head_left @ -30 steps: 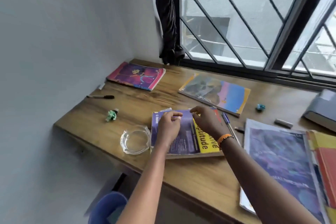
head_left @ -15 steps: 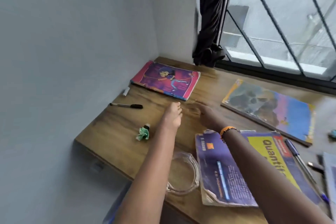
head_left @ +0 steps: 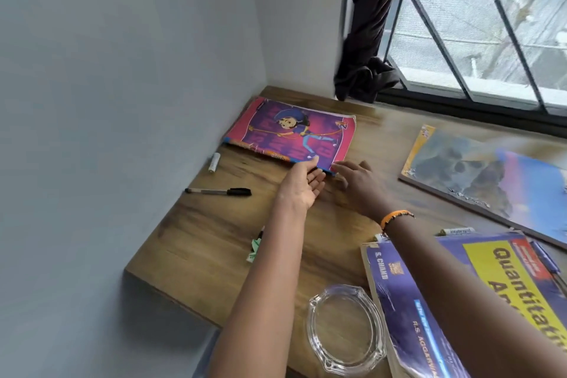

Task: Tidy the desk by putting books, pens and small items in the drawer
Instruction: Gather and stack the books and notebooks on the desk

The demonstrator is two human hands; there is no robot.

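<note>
A pink and purple cartoon book [head_left: 291, 132] lies flat in the desk's far left corner. My left hand [head_left: 302, 182] reaches its near edge with fingers loosely straight and the thumb touching the cover. My right hand [head_left: 357, 182], with an orange wristband, is spread just right of the book's near corner, fingertips at the corner. Neither hand grips anything. A black pen [head_left: 219, 192] and a small white cap [head_left: 214, 162] lie to the left. A green clip [head_left: 254, 247] is partly hidden by my left forearm.
A thick blue and yellow book [head_left: 460, 301] lies at the near right, a glass ashtray [head_left: 346, 328] beside it. A worn picture book [head_left: 491, 181] lies at the right. The wooden desk [head_left: 199, 233] meets a wall on the left; a dark curtain [head_left: 365, 77] hangs by the window.
Both hands left the thick blue and yellow book and moved forward and left across the desk to the cartoon book's near edge. The view turned left.
</note>
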